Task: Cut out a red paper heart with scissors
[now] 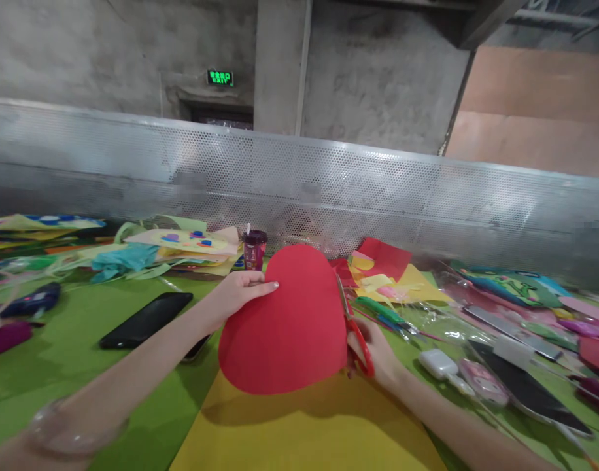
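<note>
A large red paper heart (286, 324) is held up over the table, its left edge pinched by my left hand (241, 292). My right hand (375, 356) grips red-handled scissors (354, 325), whose blades run up along the heart's right edge. Under the heart lies a yellow sheet (304, 428) on the green table cover (78, 353).
A black phone (146, 318) lies left of my forearm. A small dark cup (254, 248) stands behind the heart. Coloured paper scraps (392, 275) and felt pieces (182, 245) pile at the back. At the right lie a white earbud case (437, 363), a tablet (528, 389) and packets. A perforated metal wall (329, 190) closes the back.
</note>
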{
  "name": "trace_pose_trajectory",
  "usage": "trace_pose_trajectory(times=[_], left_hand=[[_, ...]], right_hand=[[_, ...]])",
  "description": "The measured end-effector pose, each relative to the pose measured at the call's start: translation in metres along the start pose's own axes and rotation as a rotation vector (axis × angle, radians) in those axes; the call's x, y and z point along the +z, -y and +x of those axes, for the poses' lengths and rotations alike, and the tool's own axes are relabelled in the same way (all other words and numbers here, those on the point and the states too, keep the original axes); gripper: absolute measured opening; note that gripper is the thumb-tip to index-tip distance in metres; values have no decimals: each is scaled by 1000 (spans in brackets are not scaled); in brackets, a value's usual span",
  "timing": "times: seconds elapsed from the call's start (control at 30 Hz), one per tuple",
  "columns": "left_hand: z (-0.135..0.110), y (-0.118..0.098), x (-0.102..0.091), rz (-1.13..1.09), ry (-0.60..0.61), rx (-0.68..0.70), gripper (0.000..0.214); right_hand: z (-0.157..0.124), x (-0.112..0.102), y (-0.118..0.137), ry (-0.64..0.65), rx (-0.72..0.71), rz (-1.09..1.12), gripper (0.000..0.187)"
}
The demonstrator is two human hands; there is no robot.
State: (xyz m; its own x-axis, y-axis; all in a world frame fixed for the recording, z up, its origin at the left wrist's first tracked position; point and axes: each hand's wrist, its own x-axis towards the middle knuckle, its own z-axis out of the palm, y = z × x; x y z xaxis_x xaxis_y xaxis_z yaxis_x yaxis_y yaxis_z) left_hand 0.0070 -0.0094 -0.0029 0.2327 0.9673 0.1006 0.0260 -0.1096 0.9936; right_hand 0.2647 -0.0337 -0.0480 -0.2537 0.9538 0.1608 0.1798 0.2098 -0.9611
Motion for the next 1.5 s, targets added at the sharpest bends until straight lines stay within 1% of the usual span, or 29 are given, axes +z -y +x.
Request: trace_pose_trajectory(times=[0.07, 0.17, 0.4, 0.57, 0.63, 0.73, 0.8, 0.97, 1.1, 1.17, 1.2, 1.27, 1.3, 1.37, 1.4, 1.43, 1.47, 1.5], left_hand=[[0, 0, 0, 16, -3, 5, 31], [0, 0, 0, 35, -10, 10, 31], [0, 0, -1, 53, -6, 22, 33], [0, -2, 0, 99, -29, 34, 32], [-2, -3, 0, 146, -26, 37, 31], [-4, -5, 0, 229, 13, 52, 28], [-4, -5, 0, 285, 45, 61, 26], [-3, 2, 3, 429, 148, 89, 26], [-3, 6, 6, 463, 286, 70, 27], [-3, 8, 6, 467, 311, 71, 28], [-2, 8, 5, 467, 297, 65, 28], [1, 9, 2, 426, 240, 42, 31], [4, 10, -1, 367, 197, 28, 35], [11, 12, -7, 176, 121, 28, 42], [15, 13, -10, 44, 82, 25, 41], [19, 15, -12, -61, 46, 8, 40], [23, 17, -14, -146, 9, -41, 42], [26, 20, -15, -210, 6, -69, 42]], right_hand=[[0, 1, 0, -1, 15, -21, 12], [0, 2, 0, 7, 28, -29, 12], [1, 1, -1, 2, 11, -45, 14], [1, 2, -1, -18, 20, -48, 19], [3, 2, -1, -50, 12, -23, 23], [6, -1, -1, -129, -5, 10, 32], [8, -4, 0, -160, -15, 22, 36], [8, -6, 8, -180, -67, 111, 39], [4, 3, 16, -161, -66, 72, 38], [2, 7, 18, -134, -80, 61, 37], [2, 8, 18, -125, -87, 61, 38], [4, 6, 18, -156, -101, 70, 40], [6, 3, 17, -202, -110, 67, 41], [10, -5, 15, -346, -145, 49, 40], [13, -10, 13, -428, -174, 37, 39], [15, -14, 12, -495, -201, 32, 39], [18, -18, 10, -550, -226, 33, 38], [19, -21, 9, -595, -246, 43, 37]])
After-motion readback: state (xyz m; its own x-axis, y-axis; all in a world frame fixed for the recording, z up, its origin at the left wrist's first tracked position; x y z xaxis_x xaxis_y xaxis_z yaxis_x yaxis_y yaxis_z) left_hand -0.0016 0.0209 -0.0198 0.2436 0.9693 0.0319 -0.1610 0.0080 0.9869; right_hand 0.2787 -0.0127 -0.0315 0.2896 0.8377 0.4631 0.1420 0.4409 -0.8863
